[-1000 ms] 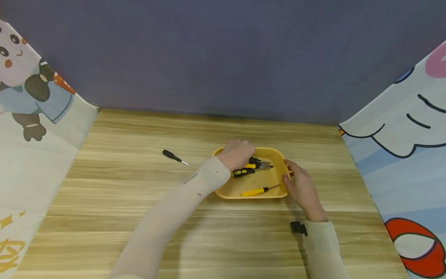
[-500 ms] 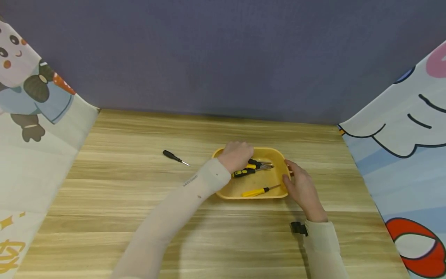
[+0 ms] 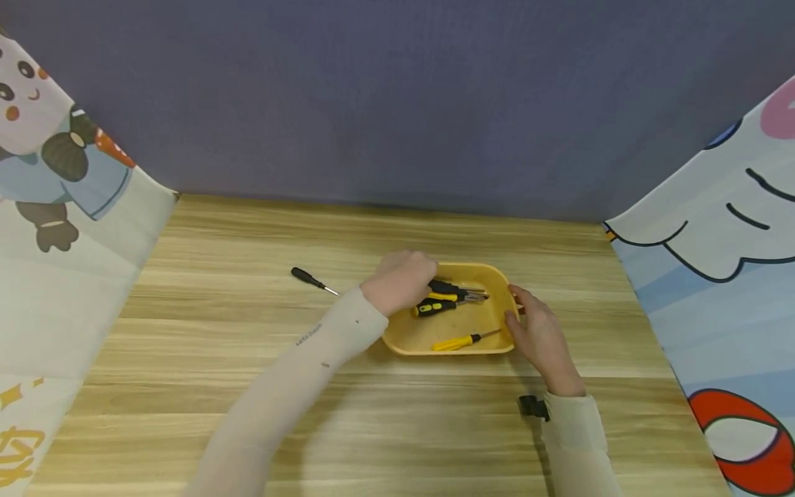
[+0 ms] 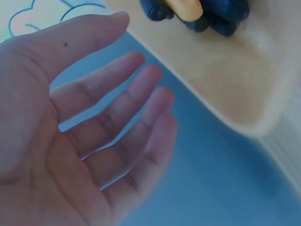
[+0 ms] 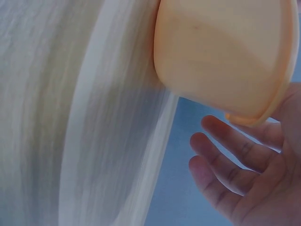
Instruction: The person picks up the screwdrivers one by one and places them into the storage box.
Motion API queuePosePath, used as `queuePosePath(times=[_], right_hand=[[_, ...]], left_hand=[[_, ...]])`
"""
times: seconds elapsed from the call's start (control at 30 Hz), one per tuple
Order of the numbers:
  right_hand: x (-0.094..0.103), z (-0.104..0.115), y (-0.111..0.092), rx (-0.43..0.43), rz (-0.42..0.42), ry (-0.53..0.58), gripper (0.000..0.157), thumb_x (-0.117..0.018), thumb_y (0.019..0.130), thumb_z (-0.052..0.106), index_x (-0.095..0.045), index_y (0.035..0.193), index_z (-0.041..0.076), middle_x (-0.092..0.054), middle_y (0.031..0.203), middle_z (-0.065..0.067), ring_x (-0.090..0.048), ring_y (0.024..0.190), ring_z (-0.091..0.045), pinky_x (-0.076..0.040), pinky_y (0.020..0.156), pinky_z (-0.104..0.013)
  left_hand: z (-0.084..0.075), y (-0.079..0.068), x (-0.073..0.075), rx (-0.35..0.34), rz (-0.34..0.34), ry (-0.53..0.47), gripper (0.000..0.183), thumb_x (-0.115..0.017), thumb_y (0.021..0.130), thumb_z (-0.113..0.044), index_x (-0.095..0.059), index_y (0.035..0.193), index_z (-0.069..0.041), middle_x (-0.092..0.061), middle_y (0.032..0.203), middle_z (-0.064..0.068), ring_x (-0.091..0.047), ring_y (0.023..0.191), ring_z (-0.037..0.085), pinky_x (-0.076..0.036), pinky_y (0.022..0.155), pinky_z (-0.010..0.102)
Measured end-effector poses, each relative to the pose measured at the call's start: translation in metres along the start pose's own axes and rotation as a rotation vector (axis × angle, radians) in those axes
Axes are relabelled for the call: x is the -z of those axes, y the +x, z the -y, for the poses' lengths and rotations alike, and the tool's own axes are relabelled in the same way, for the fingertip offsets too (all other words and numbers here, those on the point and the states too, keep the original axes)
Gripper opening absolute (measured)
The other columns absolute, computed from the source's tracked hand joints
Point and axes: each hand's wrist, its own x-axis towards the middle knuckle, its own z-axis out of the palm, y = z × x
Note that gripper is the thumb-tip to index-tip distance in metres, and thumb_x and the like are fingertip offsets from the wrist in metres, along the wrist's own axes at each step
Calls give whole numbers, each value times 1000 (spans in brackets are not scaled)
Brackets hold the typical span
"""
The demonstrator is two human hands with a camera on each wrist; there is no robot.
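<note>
A yellow plastic basket [image 3: 475,353] sits on the table with several black-and-yellow handled tools [image 3: 444,298] bunched in its upper part. Near its front wall lies a yellow-handled screwdriver [image 3: 456,342]. My left hand [image 3: 400,281] is over the basket's left end, palm bare and fingers loosely bent; in the left wrist view its fingertips are close to the rim, apart from the handle ends. At the right end my right hand [image 3: 542,338] grips the basket's rim and handle [image 5: 254,120], thumb on the inner side, the other fingers spread loosely outside.
A black-handled screwdriver [image 3: 310,279] lies on the wooden table [image 3: 186,331] to the left of the basket, its tip close to my left forearm. A dark wall [image 3: 397,103] rises behind the table, with cartoon-printed panels [image 3: 714,297] on both sides.
My left hand has drawn back slightly to the left, uncovering more of the tool handles in the basket. The right hand and the basket look nearly unmoved.
</note>
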Motion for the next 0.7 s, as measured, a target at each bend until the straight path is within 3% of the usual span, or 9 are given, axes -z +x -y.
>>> queuePosePath(times=[0.2, 0.4, 0.7], right_hand=[[-1, 1, 1, 13, -15, 0, 46, -59, 97, 2, -47, 141, -8, -56, 131, -30, -60, 99, -44, -51, 79, -58], [0, 0, 1, 11, -13, -13, 46, -59, 97, 3, -48, 141, -8, -56, 130, -30, -61, 98, -43, -51, 79, -58], [0, 0, 1, 9, -14, -15, 46, -60, 97, 3, -48, 140, -7, -57, 130, -30, -61, 98, -43, -51, 80, -58]], left_hand=[[13, -27, 7, -6, -106, -56, 16, -72, 94, -21, -73, 105, -11, -64, 95, 1, -59, 78, 14, -52, 61, 27], [28, -51, 10, 11, -188, -70, 30, -74, 93, -26, -72, 119, -10, -68, 114, 5, -66, 98, 21, -57, 79, 35], [71, -83, 7, 1, -303, -115, 27, -76, 91, -21, -72, 115, -7, -68, 111, 7, -65, 100, 25, -54, 86, 41]])
